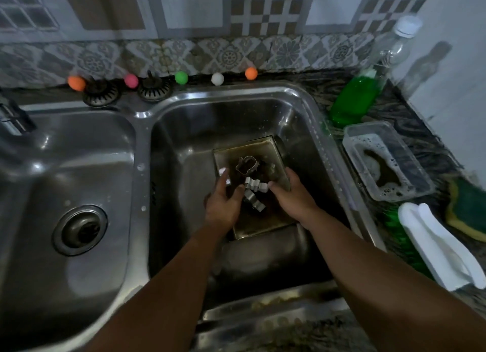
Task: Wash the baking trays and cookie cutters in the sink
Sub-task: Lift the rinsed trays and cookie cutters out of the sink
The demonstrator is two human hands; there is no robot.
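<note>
Steel double sink (147,130) is filling the view, and a baking tray (249,146) is lying in its right basin with cookie cutters (254,185) inside. Left hand (223,204) is reaching among them, apparently pinching one; right hand (292,191) is gripping the tray's edge.

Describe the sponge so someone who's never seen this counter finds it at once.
Start at the right sink basin and go right onto the dark counter. Past the clear tub of sudsy water, at the frame's right edge, lies the sponge, beside a folded white cloth. It is the only flat pad there, dark green on top with a yellow layer underneath.
</note>
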